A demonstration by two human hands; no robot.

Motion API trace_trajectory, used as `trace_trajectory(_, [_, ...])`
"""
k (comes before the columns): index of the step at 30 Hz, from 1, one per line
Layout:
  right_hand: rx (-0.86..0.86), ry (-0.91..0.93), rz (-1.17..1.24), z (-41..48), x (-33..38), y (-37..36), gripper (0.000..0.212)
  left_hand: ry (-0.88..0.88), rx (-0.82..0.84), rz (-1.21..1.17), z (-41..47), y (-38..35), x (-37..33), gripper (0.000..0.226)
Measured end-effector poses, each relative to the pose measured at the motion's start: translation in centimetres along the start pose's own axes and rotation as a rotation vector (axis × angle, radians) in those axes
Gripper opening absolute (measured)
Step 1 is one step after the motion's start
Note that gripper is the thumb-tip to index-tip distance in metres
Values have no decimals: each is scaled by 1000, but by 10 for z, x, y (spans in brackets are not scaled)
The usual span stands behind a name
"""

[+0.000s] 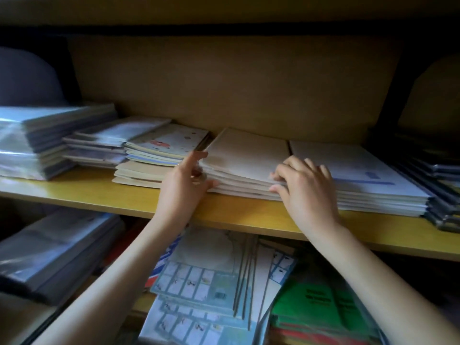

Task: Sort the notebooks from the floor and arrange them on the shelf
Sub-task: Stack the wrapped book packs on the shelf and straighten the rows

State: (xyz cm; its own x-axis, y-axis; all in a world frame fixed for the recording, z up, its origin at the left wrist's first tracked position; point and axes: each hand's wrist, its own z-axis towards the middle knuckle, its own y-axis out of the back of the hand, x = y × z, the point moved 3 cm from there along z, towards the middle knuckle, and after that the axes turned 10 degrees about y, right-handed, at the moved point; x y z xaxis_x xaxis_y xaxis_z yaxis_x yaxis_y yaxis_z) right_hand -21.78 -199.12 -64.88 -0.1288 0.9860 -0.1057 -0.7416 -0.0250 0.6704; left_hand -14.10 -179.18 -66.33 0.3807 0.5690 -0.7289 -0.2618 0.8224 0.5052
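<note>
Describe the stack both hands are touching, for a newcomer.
On the yellow shelf, look near the centre for the notebook stack with the left hand at its front-left corner and the right hand on its front edge. Its cover is plain beige; the left neighbour is spotted and illustrated, the right neighbour white with a blue label.

A stack of plain beige notebooks point(246, 158) lies flat on the yellow shelf point(249, 215), close to its front edge. The left hand point(184, 185) and right hand point(306, 188) grip its front corners.
</note>
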Motion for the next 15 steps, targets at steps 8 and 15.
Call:
trace_trajectory(8, [-38,-61,-171,-8,2,-2,19,-84,-108,82,11,-2,4,48])
trace_trajectory(15, [-22,-127,12,-9,-6,-1,13,-135,-92,75,10,-4,12,64])
